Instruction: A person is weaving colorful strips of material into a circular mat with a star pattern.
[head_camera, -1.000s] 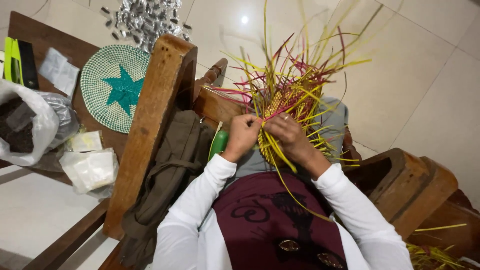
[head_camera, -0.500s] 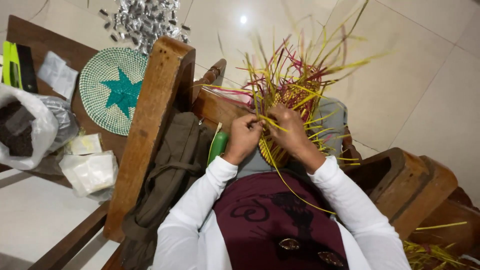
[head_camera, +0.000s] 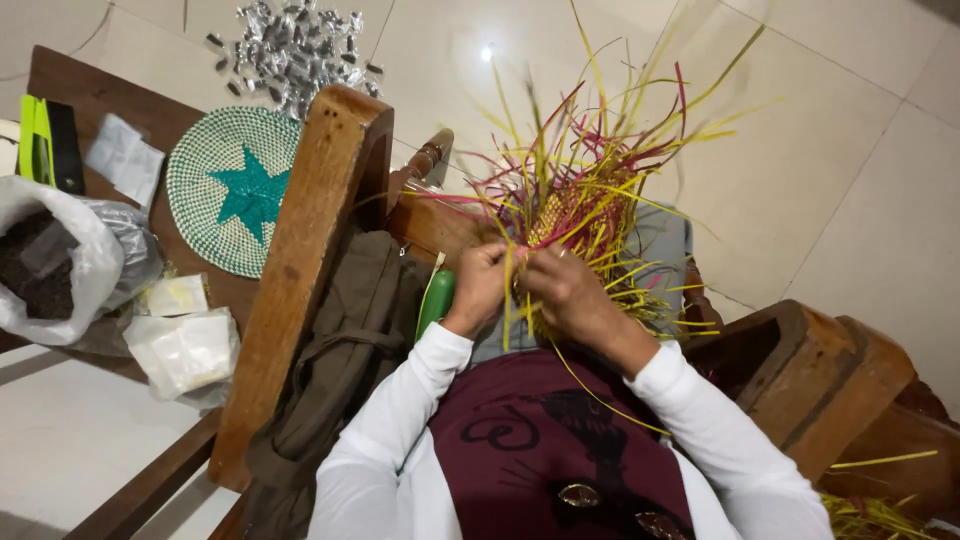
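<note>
A half-woven piece of yellow, red and pink strips (head_camera: 585, 190) rests on my lap, its loose ends fanning up and outward. My left hand (head_camera: 482, 283) pinches yellow strips at the near edge of the weave. My right hand (head_camera: 560, 287) grips the weave right beside it, fingers curled round several strips. The two hands nearly touch. A green object (head_camera: 436, 300) lies by my left wrist.
A wooden chair arm (head_camera: 305, 250) rises at my left, with an olive cloth bag (head_camera: 340, 370) hanging beside it. A wooden table (head_camera: 90, 95) holds a round green-and-white mat (head_camera: 235, 190), plastic bags (head_camera: 60, 255) and small packets (head_camera: 185, 345). Silver bits (head_camera: 290, 45) lie on the tiled floor. Another wooden arm (head_camera: 810, 370) stands at right.
Both hands have kept working the strips in place; the loose ends have shifted and the bundle has tilted slightly.
</note>
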